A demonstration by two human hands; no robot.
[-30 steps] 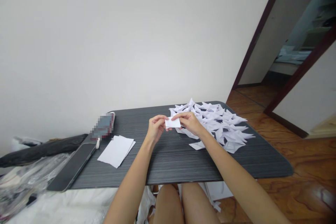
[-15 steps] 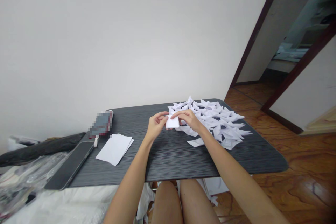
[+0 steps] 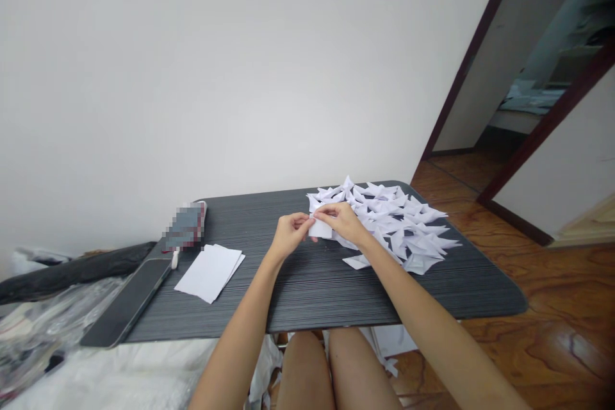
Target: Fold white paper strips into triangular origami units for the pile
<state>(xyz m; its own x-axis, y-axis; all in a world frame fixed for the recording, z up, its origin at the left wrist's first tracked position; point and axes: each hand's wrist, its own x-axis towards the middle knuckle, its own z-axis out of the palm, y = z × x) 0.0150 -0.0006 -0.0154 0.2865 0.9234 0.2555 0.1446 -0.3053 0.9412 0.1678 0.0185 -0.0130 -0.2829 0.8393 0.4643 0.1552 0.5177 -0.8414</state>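
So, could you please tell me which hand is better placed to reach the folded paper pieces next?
Probably the right hand: it is nearer the folded paper pieces, while the left hand is farther to their left. Both hold the small white paper, though.

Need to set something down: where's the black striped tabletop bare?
Bare: tabletop between the flat white paper sheets and left hand; near right corner, before the pointed white folded-paper shapes. Crowded: among those shapes; left end, by the flat black slab.
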